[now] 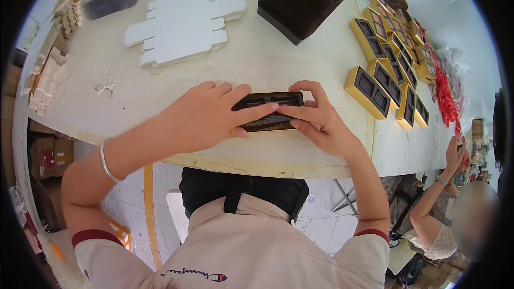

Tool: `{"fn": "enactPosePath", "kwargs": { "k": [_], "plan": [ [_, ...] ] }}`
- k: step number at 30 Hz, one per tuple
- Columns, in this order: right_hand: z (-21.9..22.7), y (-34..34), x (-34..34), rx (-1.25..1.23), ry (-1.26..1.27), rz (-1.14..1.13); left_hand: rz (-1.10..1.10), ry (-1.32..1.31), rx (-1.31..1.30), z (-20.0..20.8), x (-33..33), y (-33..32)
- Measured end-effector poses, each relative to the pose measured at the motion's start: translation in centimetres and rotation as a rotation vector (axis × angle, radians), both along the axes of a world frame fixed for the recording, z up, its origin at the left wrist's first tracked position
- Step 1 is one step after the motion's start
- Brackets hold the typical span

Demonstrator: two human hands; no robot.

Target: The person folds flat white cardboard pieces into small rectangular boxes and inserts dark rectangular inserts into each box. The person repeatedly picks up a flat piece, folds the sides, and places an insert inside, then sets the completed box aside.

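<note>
A small dark brown rectangular box or tray (265, 124) lies near the table's front edge, with both hands on it. My left hand (206, 115) is closed around its left end, thumb at the near side, with one finger stretched across the top. My right hand (329, 126) grips the right end between fingers and thumb. One right finger meets the left fingertip near the middle of the dark piece. Ridges and darker strips show on its surface, but my fingers cover part of it.
Flat white die-cut cartons (184, 24) are stacked at the far left, and a tall dark brown stack (297, 2) stands behind. Gold boxes with dark inserts (368, 92) crowd the right, beside red ribbons (445, 91). Pale pieces (48, 80) line the left edge. A co-worker (433, 225) sits at right.
</note>
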State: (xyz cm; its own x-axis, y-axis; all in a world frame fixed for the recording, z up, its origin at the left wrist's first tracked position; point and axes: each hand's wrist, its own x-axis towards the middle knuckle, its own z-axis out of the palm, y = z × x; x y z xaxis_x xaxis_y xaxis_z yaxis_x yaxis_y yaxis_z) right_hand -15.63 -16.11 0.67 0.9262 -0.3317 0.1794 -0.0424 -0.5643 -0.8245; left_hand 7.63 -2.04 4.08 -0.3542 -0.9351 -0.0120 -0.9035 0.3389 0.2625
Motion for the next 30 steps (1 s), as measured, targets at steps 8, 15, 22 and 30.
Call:
{"fn": "enactPosePath", "kwargs": {
  "k": [8, 15, 22, 30],
  "plan": [
    [-0.2, -0.5, 0.1, 0.000, -0.043, 0.046, -0.054, 0.197, 0.316, 1.1, 1.7, -1.3],
    [-0.3, -0.4, -0.1, 0.015, -0.015, 0.059, -0.034, 0.074, 0.178, 0.6, 1.2, -0.9],
    [0.7, 2.0, -0.9, -0.683, 0.181, 0.022, -0.053, 0.005, -0.123, -1.8, 0.2, 0.9],
    [-0.4, 1.7, -1.7, -0.679, -0.019, -0.128, -0.097, 0.132, -0.059, -1.6, -0.3, 0.7]
  ]
}}
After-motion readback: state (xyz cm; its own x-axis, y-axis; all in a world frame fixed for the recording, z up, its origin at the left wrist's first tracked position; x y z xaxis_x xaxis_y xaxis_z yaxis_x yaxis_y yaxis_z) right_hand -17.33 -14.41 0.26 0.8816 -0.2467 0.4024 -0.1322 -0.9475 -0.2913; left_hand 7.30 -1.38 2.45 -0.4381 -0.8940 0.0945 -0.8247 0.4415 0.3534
